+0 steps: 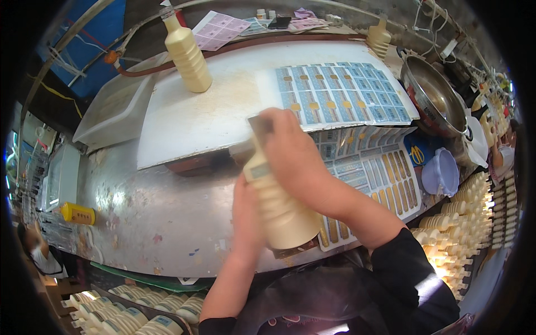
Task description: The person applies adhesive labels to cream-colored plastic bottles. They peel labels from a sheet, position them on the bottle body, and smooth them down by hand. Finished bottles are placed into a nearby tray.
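Note:
A ribbed cream-coloured bottle (282,215) is tilted in front of me, its base toward me. My left hand (248,209), smeared by motion, is closed round its left side. At the neck, my right hand (290,148) is closed with a small flat greyish piece (259,127) between its fingers; I cannot make out its kind. A small bluish-grey label (260,171) shows on the bottle's upper part. Under and beyond my right arm lie sheets of blue and gold labels (340,92). Another cream bottle (187,53) stands upright on the white board (223,120).
A metal pan (435,92) and a lilac bucket (441,172) stand at the right, with yellow-handled scissors (416,155) beside them. A translucent tub (114,109) stands at the far left. A yellow bottle (77,214) lies on the metal table (162,223). Rows of cream bottles (125,321) fill the lower left.

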Available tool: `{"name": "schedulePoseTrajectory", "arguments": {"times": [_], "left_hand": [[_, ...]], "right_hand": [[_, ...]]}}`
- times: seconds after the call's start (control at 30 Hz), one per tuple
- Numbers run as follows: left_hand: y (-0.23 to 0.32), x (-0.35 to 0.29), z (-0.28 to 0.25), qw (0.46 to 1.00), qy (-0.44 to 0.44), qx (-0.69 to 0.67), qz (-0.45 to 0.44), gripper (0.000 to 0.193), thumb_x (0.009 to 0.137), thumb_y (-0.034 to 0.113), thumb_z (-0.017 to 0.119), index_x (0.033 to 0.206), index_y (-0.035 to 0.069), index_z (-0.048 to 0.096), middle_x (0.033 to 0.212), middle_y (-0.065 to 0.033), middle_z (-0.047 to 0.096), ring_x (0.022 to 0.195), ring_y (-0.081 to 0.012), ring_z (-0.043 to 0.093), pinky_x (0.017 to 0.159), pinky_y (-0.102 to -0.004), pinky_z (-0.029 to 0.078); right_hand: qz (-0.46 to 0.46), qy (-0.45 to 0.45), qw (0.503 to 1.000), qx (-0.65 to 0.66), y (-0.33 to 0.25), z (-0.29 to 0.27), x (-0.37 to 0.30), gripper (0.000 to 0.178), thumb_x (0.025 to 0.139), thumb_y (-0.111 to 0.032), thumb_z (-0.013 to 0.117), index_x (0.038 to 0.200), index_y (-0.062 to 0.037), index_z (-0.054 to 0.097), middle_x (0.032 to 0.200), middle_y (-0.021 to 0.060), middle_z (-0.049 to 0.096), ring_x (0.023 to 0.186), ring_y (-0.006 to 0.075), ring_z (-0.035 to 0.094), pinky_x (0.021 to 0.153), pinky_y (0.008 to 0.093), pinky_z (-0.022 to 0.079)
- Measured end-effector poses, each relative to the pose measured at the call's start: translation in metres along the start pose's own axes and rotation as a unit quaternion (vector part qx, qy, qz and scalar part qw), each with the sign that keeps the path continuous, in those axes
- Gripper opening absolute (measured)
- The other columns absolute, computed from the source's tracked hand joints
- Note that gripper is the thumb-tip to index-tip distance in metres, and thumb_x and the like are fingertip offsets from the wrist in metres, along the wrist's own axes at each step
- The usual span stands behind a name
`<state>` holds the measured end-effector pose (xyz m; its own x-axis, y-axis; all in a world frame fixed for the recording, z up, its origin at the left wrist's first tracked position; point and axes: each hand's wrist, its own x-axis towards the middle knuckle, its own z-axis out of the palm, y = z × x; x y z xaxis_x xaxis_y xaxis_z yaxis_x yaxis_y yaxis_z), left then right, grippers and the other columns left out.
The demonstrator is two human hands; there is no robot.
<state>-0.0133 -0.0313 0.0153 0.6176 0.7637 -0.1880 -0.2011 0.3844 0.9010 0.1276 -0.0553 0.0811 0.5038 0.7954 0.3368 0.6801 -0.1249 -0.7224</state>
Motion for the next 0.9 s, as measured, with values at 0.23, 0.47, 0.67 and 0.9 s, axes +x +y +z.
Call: {"name": "schedulePoseTrajectory", "arguments": {"times": [0.23,0.47,0.67,0.9], "left_hand": [[-0.009,-0.011,-0.015,0.995,0.007,0.096,-0.028,0.051,0.108,0.026,0.05,0.151,-0.001,0.041,0.149,-0.0129,0.049,0.136,-0.0206,0.048,0.113,-0.035,0.039],[-0.002,-0.018,0.001,0.84,-0.014,0.473,0.264,0.083,0.095,0.039,0.068,0.157,0.0,0.029,0.15,-0.0243,0.041,0.137,-0.0395,0.045,0.116,-0.0441,0.034],[0.003,-0.026,0.012,0.881,0.002,0.455,0.13,0.098,0.084,0.029,0.071,0.163,0.005,0.019,0.15,-0.026,0.04,0.136,-0.0422,0.045,0.113,-0.0488,0.039],[-0.003,-0.025,0.011,0.902,-0.006,0.407,0.143,0.102,0.085,0.025,0.07,0.164,0.002,0.01,0.154,-0.0276,0.036,0.139,-0.0387,0.043,0.117,-0.046,0.034]], "right_hand": [[-0.088,-0.005,0.986,-0.143,-0.024,0.06,0.007,0.014,0.098,-0.011,0.049,0.109,-0.0022,0.05,0.095,0.0216,0.055,0.079,0.0408,0.064,0.068,0.0467,0.057],[-0.107,0.031,0.989,-0.096,-0.014,0.016,-0.004,0.019,0.096,-0.008,0.051,0.114,-0.0016,0.05,0.105,0.0213,0.055,0.086,0.0425,0.065,0.073,0.0474,0.056],[0.019,0.011,1.0,0.018,0.051,-0.019,-0.005,0.038,0.099,-0.006,0.049,0.136,-0.0022,0.047,0.131,0.0234,0.054,0.118,0.0445,0.057,0.101,0.0477,0.047],[0.039,0.086,0.995,0.037,0.074,-0.027,-0.02,0.042,0.098,-0.006,0.058,0.139,-0.0063,0.052,0.123,0.0193,0.066,0.11,0.0348,0.066,0.097,0.0411,0.052]]}}
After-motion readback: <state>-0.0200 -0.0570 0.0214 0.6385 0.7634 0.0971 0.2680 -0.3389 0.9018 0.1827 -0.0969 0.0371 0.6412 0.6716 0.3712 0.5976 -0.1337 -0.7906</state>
